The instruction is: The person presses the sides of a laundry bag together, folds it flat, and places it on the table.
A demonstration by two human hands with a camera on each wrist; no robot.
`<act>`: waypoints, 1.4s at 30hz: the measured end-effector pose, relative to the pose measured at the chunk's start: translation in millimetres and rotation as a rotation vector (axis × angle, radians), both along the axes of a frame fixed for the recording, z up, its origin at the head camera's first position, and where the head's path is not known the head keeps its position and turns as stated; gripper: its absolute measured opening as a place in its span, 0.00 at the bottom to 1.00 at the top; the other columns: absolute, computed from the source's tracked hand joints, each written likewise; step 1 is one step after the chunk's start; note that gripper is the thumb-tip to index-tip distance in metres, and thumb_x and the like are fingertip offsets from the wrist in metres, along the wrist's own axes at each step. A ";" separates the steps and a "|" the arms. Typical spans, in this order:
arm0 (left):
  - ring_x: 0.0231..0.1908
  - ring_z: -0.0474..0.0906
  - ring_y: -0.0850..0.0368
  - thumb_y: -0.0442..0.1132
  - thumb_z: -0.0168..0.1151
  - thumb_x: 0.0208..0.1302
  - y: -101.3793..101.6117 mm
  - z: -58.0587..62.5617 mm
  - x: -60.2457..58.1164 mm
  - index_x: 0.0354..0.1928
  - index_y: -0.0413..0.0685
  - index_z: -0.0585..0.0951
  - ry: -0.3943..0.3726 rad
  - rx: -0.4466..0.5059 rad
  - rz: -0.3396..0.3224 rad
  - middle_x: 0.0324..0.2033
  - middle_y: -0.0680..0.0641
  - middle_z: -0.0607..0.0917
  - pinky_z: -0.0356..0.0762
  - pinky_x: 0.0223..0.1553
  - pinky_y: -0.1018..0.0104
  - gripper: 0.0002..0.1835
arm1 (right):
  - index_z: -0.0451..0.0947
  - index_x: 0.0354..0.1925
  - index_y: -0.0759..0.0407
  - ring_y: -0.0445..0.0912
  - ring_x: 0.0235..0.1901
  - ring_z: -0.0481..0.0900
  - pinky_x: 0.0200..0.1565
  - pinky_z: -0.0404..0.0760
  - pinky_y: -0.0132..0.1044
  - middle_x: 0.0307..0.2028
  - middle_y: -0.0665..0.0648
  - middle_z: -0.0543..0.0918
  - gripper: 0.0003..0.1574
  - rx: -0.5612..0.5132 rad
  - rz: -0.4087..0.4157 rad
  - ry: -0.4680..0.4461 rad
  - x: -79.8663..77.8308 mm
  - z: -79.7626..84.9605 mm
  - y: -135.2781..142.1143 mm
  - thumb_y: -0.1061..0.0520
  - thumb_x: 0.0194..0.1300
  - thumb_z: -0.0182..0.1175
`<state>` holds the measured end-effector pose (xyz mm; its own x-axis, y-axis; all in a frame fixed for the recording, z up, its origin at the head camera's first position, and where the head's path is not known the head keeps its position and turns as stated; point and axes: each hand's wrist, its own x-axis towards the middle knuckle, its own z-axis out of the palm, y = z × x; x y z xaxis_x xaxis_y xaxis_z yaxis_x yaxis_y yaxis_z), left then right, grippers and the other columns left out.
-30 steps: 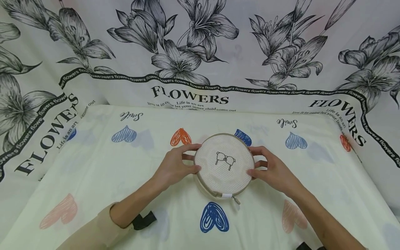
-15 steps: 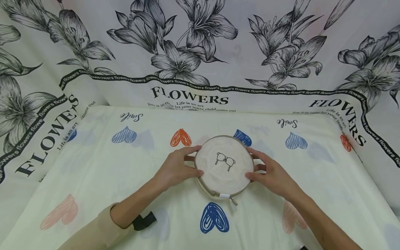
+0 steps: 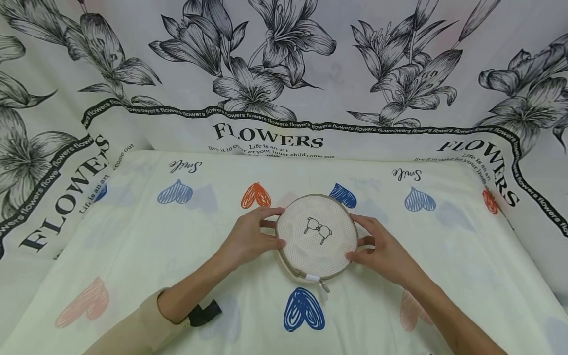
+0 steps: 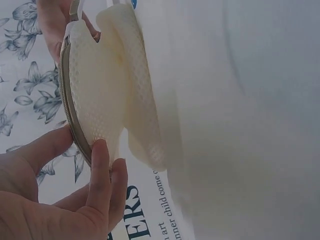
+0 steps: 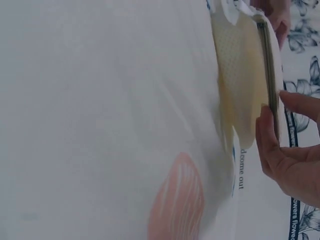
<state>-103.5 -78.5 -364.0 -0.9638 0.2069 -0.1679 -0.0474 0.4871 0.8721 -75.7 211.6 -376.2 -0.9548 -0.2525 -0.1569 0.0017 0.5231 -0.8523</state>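
A round white mesh laundry bag (image 3: pixel 316 256) with a beige zipped edge is held between both hands. A small black line drawing marks its top, and its zip pull (image 3: pixel 325 286) hangs at the near side. My left hand (image 3: pixel 249 237) pinches the left rim, thumb on the top and fingers beneath. On the opposite rim, my right hand (image 3: pixel 387 250) grips in the same manner. From the left wrist view, the bag (image 4: pixel 97 85) has a soft lower mesh part (image 4: pixel 142 95) sagging under the zipped rim. The right wrist view shows the bag (image 5: pixel 242 65) edge-on, its lower part hanging close over the cloth.
A pale cloth (image 3: pixel 146 256) printed with hearts covers the table. Behind it rises a white curtain (image 3: pixel 337 98) with black flower prints and lettering. A dark strap (image 3: pixel 205 313) shows by the left sleeve (image 3: pixel 146 320).
The bag has turned slightly clockwise, its zip pull shifting left. My right hand has moved a little nearer and left along with the rim; the left hand keeps its place.
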 end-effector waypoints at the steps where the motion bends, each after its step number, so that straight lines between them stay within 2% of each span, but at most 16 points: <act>1: 0.34 0.81 0.59 0.31 0.74 0.40 -0.2 -0.2 -0.1 0.56 0.56 0.75 0.000 -0.002 0.001 0.53 0.52 0.73 0.80 0.32 0.68 0.36 | 0.57 0.66 0.46 0.50 0.44 0.74 0.36 0.79 0.31 0.61 0.52 0.61 0.51 0.001 0.001 0.003 0.3 -0.2 -0.3 0.53 0.47 0.71; 8: 0.36 0.81 0.59 0.31 0.73 0.41 -1.8 -3.6 -0.3 0.57 0.55 0.74 0.043 -0.027 -0.024 0.54 0.53 0.73 0.79 0.34 0.69 0.36 | 0.56 0.66 0.45 0.50 0.46 0.75 0.36 0.79 0.29 0.61 0.50 0.62 0.53 0.049 0.016 0.044 2.1 -2.1 -1.8 0.50 0.46 0.71; 15: 0.39 0.80 0.57 0.32 0.73 0.42 -3.0 -6.9 -2.1 0.57 0.55 0.74 0.085 -0.076 -0.062 0.54 0.55 0.73 0.79 0.35 0.71 0.35 | 0.57 0.66 0.45 0.50 0.47 0.75 0.38 0.79 0.29 0.61 0.49 0.62 0.51 0.070 -0.003 0.038 4.2 -4.0 -1.3 0.51 0.47 0.71; 20: 0.42 0.78 0.58 0.34 0.73 0.43 -4.2 -9.2 -4.4 0.57 0.54 0.74 0.128 -0.129 -0.104 0.54 0.56 0.74 0.78 0.36 0.72 0.35 | 0.58 0.66 0.49 0.49 0.49 0.74 0.41 0.79 0.34 0.61 0.50 0.63 0.50 0.089 0.006 0.086 4.7 -7.4 -2.6 0.51 0.47 0.71; 24: 0.45 0.75 0.59 0.34 0.73 0.44 -2.4 -9.2 -4.2 0.57 0.52 0.74 0.212 -0.202 -0.156 0.55 0.55 0.73 0.77 0.39 0.71 0.34 | 0.58 0.66 0.50 0.48 0.50 0.73 0.43 0.79 0.36 0.62 0.51 0.62 0.50 0.131 0.010 0.134 5.2 -8.9 -4.4 0.47 0.49 0.69; 27: 0.50 0.72 0.59 0.39 0.71 0.48 1.0 -7.2 -1.2 0.58 0.54 0.74 0.293 -0.294 -0.192 0.58 0.55 0.70 0.75 0.46 0.67 0.32 | 0.55 0.68 0.50 0.48 0.49 0.74 0.44 0.78 0.39 0.64 0.52 0.59 0.50 0.227 0.014 0.193 6.4 -9.1 -6.4 0.40 0.52 0.65; 30: 0.57 0.67 0.57 0.47 0.69 0.50 4.5 -5.2 4.9 0.60 0.56 0.72 0.382 -0.406 -0.226 0.61 0.54 0.67 0.69 0.54 0.63 0.32 | 0.53 0.69 0.51 0.51 0.53 0.71 0.50 0.74 0.45 0.66 0.53 0.55 0.52 0.341 0.026 0.271 8.1 -8.2 -9.4 0.34 0.53 0.60; 33: 0.63 0.58 0.55 0.55 0.68 0.49 7.3 -5.2 10.8 0.61 0.57 0.70 0.469 -0.487 -0.279 0.63 0.53 0.65 0.63 0.59 0.59 0.36 | 0.53 0.69 0.52 0.54 0.61 0.62 0.56 0.67 0.51 0.68 0.53 0.52 0.53 0.434 0.039 0.337 9.5 -7.0 -13.4 0.31 0.53 0.57; 36: 0.65 0.53 0.53 0.60 0.67 0.46 9.2 -6.7 14.7 0.63 0.55 0.68 0.549 -0.538 -0.344 0.65 0.50 0.62 0.59 0.61 0.58 0.41 | 0.52 0.69 0.51 0.54 0.66 0.53 0.58 0.63 0.53 0.69 0.51 0.50 0.54 0.489 0.052 0.351 11.2 -5.5 -18.4 0.29 0.52 0.56; 39: 0.67 0.49 0.50 0.63 0.65 0.46 11.0 -9.0 16.6 0.66 0.54 0.64 0.590 -0.577 -0.400 0.67 0.48 0.58 0.55 0.63 0.57 0.45 | 0.51 0.69 0.50 0.52 0.68 0.47 0.60 0.59 0.53 0.70 0.50 0.48 0.55 0.529 0.074 0.373 13.2 -4.8 -24.2 0.29 0.51 0.57; 42: 0.68 0.44 0.49 0.65 0.61 0.47 12.1 -11.2 17.9 0.67 0.53 0.61 0.612 -0.604 -0.441 0.68 0.47 0.55 0.52 0.64 0.56 0.46 | 0.52 0.69 0.51 0.52 0.68 0.44 0.63 0.54 0.52 0.70 0.50 0.47 0.56 0.580 0.109 0.445 15.3 -6.1 -29.7 0.29 0.51 0.58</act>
